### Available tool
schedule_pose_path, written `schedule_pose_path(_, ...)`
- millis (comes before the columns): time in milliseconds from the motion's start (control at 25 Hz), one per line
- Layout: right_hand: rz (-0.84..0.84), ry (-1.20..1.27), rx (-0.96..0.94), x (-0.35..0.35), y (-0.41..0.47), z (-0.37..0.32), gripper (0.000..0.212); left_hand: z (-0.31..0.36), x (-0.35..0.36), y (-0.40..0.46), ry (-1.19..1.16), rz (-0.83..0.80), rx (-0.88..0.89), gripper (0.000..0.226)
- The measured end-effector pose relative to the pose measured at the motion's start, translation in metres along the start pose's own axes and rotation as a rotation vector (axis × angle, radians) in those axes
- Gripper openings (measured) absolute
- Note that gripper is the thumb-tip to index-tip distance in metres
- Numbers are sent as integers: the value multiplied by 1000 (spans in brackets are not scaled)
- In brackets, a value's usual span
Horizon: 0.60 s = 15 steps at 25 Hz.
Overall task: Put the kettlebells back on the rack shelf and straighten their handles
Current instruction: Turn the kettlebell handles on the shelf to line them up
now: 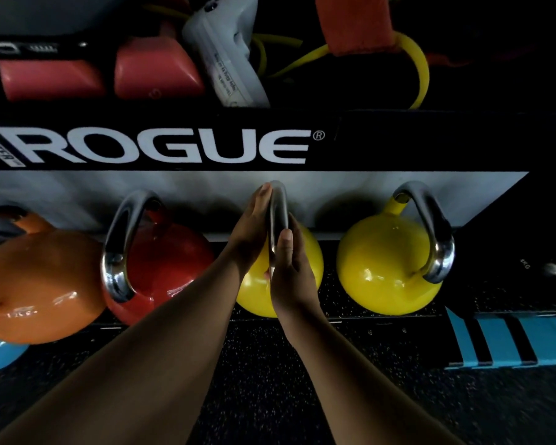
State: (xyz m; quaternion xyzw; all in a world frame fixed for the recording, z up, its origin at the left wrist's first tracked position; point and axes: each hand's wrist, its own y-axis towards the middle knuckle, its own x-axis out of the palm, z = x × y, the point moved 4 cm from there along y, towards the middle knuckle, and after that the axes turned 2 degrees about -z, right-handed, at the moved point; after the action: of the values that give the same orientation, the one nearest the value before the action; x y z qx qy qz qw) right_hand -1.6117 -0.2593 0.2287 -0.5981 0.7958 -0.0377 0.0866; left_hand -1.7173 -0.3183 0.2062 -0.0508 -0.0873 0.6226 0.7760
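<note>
While pressed flat from both sides, hands and kettlebell sit at centre; listed from largest to smallest:

Rack: black steel shelf beam (398, 139) with white "ROGUE" lettering, directly above and beyond both hands.
Floor: dark speckled rubber matting (270, 380), beneath the forearms and nearer than the hands.
Orange kettlebell: glossy orange round body (36, 284), far out to the left of the left hand, partly cut by the frame edge.
Red kettlebell: glossy red body with chrome handle (161, 264), just beside the left forearm on its left, handle turned at a slant.
Right yellow kettlebell: glossy yellow ball with chrome handle (385, 264), close by on the right of the right hand, apart from it, handle angled to the right.
Held yellow kettlebell: glossy yellow ball (254, 293), under and between both hands, standing on the low rack shelf between the red one and the other yellow one.
Left hand: (254, 229) open and flat, fingers straight and together, palm laid against the left face of the handle.
Right hand: (291, 271) open and flat, fingers extended, palm against the right face of the same handle.
Chrome handle: polished steel loop (277, 203), sandwiched edge-on between the two palms, top poking above the fingertips.
</note>
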Motion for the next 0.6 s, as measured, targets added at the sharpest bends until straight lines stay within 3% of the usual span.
schedule_pose_path(240, -3, -42, -2, -1, 1, 2, 46, -4, -1, 4, 11, -14, -20, 52)
schedule_pose_path(440, 7, -85, -23, -2, 1, 3, 42, -11, -5, 9, 27, -35, -52, 67)
schedule_pose_path(600, -28, -62, -32, -3, 2, 4, 46, -10, -3, 9, 3, -15, -53, 62)
